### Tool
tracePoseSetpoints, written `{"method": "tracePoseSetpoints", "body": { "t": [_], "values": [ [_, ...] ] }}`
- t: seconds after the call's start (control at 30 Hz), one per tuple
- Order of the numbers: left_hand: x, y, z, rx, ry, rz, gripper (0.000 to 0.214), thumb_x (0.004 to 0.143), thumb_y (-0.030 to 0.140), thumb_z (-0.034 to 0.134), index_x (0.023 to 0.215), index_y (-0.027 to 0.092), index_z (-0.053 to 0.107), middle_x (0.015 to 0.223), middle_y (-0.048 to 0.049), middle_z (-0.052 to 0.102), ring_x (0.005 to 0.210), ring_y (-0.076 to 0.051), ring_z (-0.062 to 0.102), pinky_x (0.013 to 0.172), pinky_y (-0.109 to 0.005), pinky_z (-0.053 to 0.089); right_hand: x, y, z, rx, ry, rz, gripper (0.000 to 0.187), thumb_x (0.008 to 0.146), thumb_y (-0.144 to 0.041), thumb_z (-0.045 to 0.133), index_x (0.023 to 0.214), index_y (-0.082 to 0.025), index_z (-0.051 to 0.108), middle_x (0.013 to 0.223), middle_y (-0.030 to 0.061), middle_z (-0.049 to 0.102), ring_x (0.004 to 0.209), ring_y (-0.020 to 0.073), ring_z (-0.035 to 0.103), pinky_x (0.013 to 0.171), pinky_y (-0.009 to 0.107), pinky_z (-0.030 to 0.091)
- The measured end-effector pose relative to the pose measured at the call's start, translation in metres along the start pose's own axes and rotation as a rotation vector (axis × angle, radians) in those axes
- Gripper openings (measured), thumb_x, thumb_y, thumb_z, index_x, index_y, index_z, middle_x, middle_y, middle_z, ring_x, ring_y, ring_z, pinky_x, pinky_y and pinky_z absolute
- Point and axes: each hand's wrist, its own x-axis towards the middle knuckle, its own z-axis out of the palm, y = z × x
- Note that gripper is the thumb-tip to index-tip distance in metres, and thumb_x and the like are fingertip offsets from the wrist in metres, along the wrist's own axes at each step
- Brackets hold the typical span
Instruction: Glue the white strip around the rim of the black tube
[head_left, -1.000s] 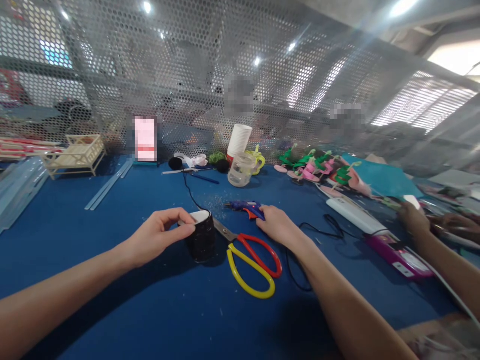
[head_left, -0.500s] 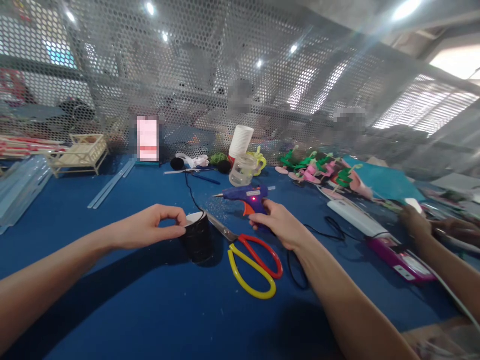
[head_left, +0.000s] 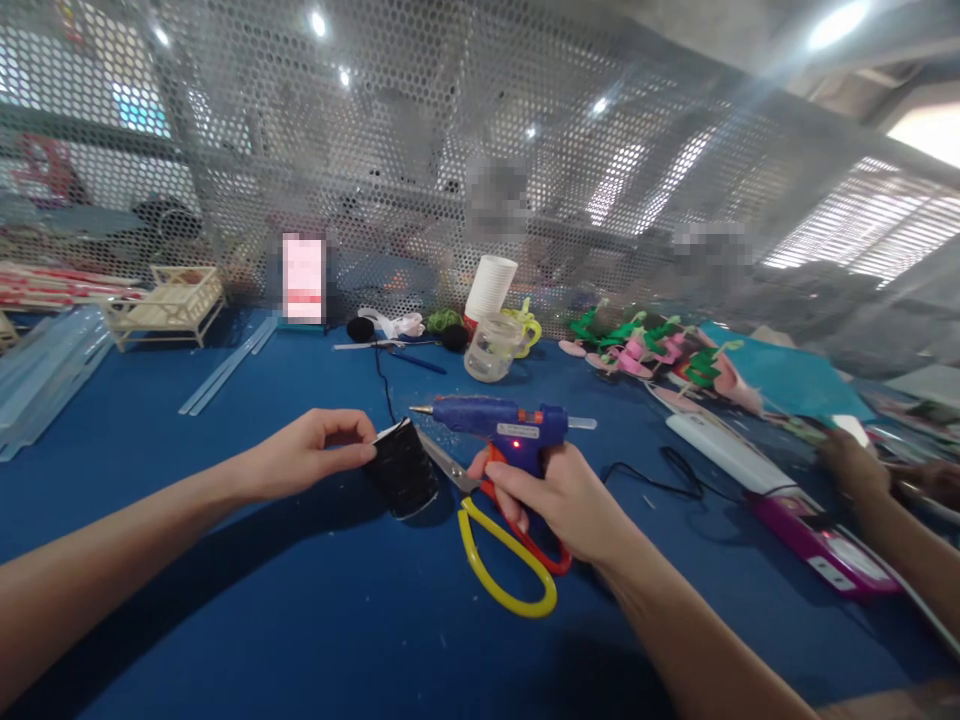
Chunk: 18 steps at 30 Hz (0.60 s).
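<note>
My left hand (head_left: 330,450) pinches the rim of a paper cup (head_left: 405,475) wrapped in black yarn; the cup leans a little, its white inside just showing. A strand of yarn (head_left: 384,375) runs from it back to a black ball (head_left: 361,329). In my right hand (head_left: 555,495) is a blue glue gun (head_left: 487,420), fingers wrapped round its handle. Its red light is lit, and a clear glue stick (head_left: 582,424) sticks out of the back. The nozzle hovers just above the cup's rim. Scissors (head_left: 510,590) with yellow and red handles lie below, partly hidden by my right hand.
Behind stand a clear plastic cup (head_left: 489,350), stacked white paper cups (head_left: 491,285) and a lit phone (head_left: 304,278). Glue sticks (head_left: 56,375) and a small wooden bed frame (head_left: 169,310) are at left. At right lie a purple power strip (head_left: 825,545) and another person's hand (head_left: 855,470).
My right hand has raised the glue gun off the table and brought it left and nearer, its nozzle to the cup. The cup has tilted in my left hand.
</note>
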Motion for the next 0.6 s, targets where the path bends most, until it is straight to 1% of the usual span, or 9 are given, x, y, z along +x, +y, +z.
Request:
{"method": "tracePoseSetpoints", "body": {
  "t": [0.1, 0.17, 0.23, 0.4, 0.6],
  "values": [
    [0.0004, 0.0012, 0.0021, -0.049, 0.017, -0.039, 0.017, 0.075, 0.029, 0.049, 0.067, 0.014, 0.048, 0.061, 0.0046, 0.045, 0.058, -0.009, 0.039, 0.056, -0.019, 0.032, -0.0012, -0.0003, -0.002, -0.036, -0.059, 0.01, 0.015, 0.076, -0.025, 0.049, 0.073, -0.014, 0.059, 0.04, -0.0056, 0.046, 0.036, 0.0071, 0.043, 0.04, 0.02, 0.04],
    [0.0002, 0.0023, 0.0028, -0.063, 0.01, -0.056, 0.018, 0.074, 0.029, 0.049, 0.067, 0.013, 0.048, 0.061, 0.0046, 0.045, 0.058, -0.008, 0.039, 0.057, -0.019, 0.032, -0.0011, 0.0001, -0.0024, -0.06, -0.099, 0.02, 0.016, 0.077, -0.025, 0.049, 0.073, -0.014, 0.059, 0.041, -0.0059, 0.045, 0.036, 0.0065, 0.043, 0.04, 0.019, 0.039],
    [-0.0003, 0.0029, 0.0036, -0.075, -0.011, -0.054, 0.018, 0.074, 0.03, 0.049, 0.067, 0.013, 0.048, 0.063, 0.0042, 0.046, 0.06, -0.009, 0.04, 0.058, -0.02, 0.033, -0.0007, 0.0005, -0.0018, -0.08, -0.112, 0.023, 0.016, 0.078, -0.026, 0.049, 0.075, -0.014, 0.059, 0.042, -0.0059, 0.046, 0.037, 0.0064, 0.044, 0.04, 0.018, 0.04],
    [-0.0022, 0.0034, 0.0066, -0.02, -0.067, -0.001, 0.019, 0.076, 0.03, 0.047, 0.069, 0.013, 0.051, 0.065, 0.0032, 0.047, 0.062, -0.01, 0.041, 0.06, -0.02, 0.034, -0.0004, 0.0003, 0.0013, -0.103, -0.022, 0.038, 0.019, 0.078, -0.028, 0.048, 0.075, -0.013, 0.06, 0.041, -0.0058, 0.046, 0.037, 0.0069, 0.045, 0.042, 0.018, 0.041],
    [-0.0033, 0.0025, 0.0075, 0.099, -0.028, 0.049, 0.019, 0.078, 0.03, 0.045, 0.071, 0.013, 0.051, 0.067, 0.0023, 0.049, 0.064, -0.01, 0.043, 0.062, -0.02, 0.035, -0.0021, -0.0008, 0.0001, -0.059, 0.048, 0.018, 0.022, 0.078, -0.031, 0.048, 0.073, -0.013, 0.061, 0.04, -0.0054, 0.047, 0.036, 0.0077, 0.046, 0.04, 0.019, 0.04]
  ]
}}
